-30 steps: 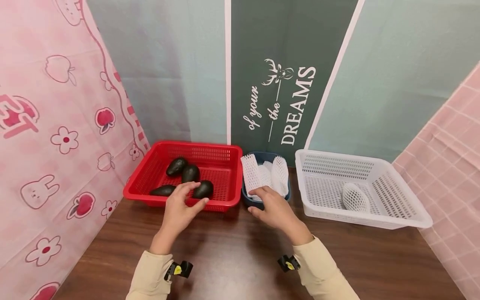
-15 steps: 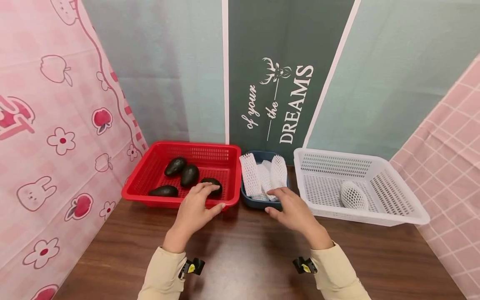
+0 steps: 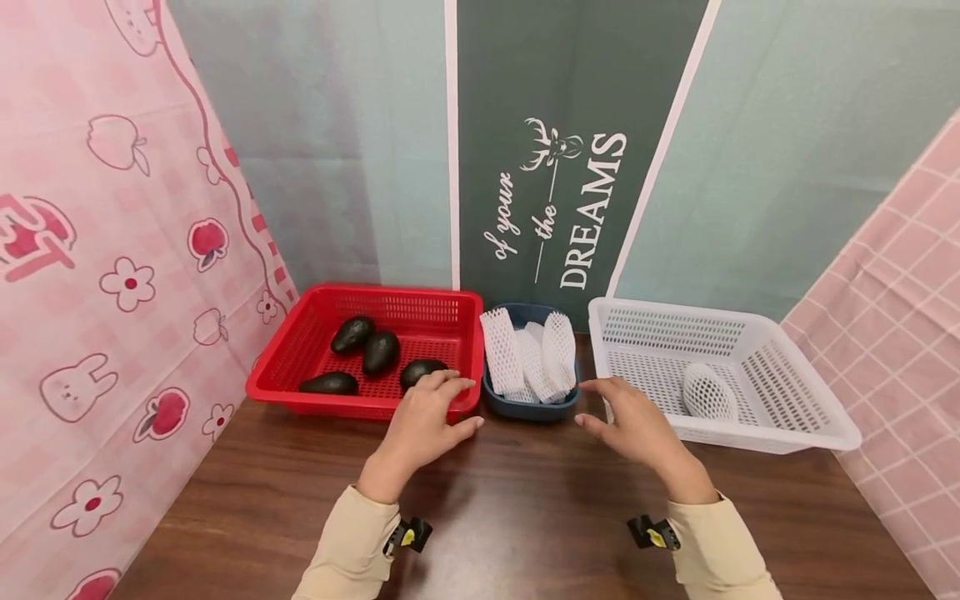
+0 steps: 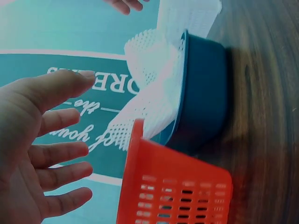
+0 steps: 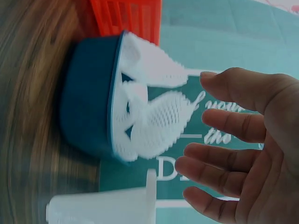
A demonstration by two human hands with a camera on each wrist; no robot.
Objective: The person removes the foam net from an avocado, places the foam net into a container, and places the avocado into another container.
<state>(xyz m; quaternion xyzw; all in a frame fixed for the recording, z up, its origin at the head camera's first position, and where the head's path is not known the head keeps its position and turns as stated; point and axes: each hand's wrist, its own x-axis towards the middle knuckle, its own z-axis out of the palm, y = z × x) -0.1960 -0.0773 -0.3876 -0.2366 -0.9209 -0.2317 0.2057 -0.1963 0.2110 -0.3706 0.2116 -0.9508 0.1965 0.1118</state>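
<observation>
My left hand (image 3: 427, 423) hovers at the front right corner of the red basket (image 3: 300, 402), fingers spread and holding nothing. Several dark avocados lie in that basket; the nearest avocado (image 3: 420, 372) is just beyond my left fingertips. My right hand (image 3: 633, 423) is relaxed and holds nothing, by the front left corner of the white basket (image 3: 757, 439). In that basket rests an avocado-shaped fruit in a white foam net (image 3: 708, 393). Between the hands stands a small blue bin (image 3: 531, 410), with several white foam net sleeves (image 3: 504, 354) sticking up above its rim (image 5: 114, 84).
All three containers stand in a row on a brown wood-grain table (image 3: 517, 500), against a green cloth backdrop (image 3: 360, 150) with white lettering. Pink printed cloth (image 3: 150, 350) hangs along the left side, and a pink tiled panel (image 3: 900, 350) flanks the right.
Both hands have moved to the right, the left from over the avocados to the basket's corner, the right from the blue bin to the white basket. An avocado near the left hand has shifted slightly.
</observation>
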